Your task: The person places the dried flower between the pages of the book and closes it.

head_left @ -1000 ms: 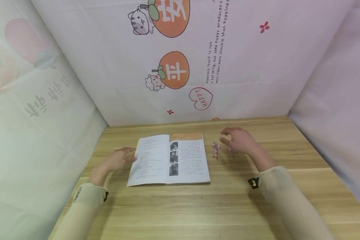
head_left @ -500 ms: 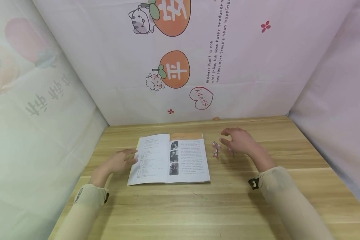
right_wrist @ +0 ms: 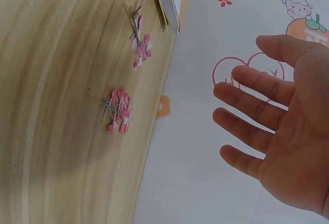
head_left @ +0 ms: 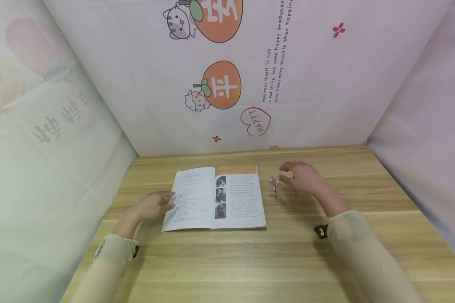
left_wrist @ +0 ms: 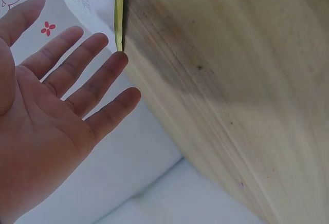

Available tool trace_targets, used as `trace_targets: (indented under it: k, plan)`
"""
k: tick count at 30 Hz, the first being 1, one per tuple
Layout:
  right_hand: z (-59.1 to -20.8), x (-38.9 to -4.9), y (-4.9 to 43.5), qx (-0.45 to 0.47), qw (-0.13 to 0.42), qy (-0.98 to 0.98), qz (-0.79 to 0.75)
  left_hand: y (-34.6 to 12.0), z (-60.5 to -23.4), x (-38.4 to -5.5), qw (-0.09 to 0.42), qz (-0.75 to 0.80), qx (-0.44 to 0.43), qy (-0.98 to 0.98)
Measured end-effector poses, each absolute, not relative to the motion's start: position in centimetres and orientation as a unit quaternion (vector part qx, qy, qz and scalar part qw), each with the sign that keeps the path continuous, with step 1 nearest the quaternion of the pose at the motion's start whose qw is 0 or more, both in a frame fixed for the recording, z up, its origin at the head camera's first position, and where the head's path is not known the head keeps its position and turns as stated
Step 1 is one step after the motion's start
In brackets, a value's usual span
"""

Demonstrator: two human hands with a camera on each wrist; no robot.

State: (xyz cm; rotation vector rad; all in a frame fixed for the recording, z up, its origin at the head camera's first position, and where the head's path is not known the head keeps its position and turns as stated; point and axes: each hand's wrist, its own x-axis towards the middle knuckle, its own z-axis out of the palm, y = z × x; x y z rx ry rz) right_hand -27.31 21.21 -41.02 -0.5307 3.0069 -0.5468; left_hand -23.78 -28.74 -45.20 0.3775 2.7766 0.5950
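Note:
An open book lies on the wooden table, with printed pages and small photos down the right page. My left hand hovers at the book's left edge, its fingers spread and holding nothing. In the left wrist view a fingertip overlaps the yellow edge of the book; whether it touches, I cannot tell. To the right of the book my right hand hangs above the table with relaxed, parted fingers. Below it in the right wrist view lie two sprigs: a pink-purple flower sprig nearer the book and a denser pink flower cluster.
White printed cloth rises behind the table, and more cloth stands at the left and right sides. Bare wood of the table stretches in front of the book.
My left fingers have straightened and shifted slightly right, over the left page's edge. The right hand stays in place. The head view has tilted a little, and the second sprig is now mostly hidden there.

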Motion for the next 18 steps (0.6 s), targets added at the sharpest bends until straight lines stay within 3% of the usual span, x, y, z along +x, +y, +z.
trace_targets:
  k: [18]
  plan:
    - [-41.72, -27.22, 21.35, -0.174, 0.025, 0.968, -0.179, -28.62, -45.83, -23.37, 0.131, 0.206, 0.149, 0.958]
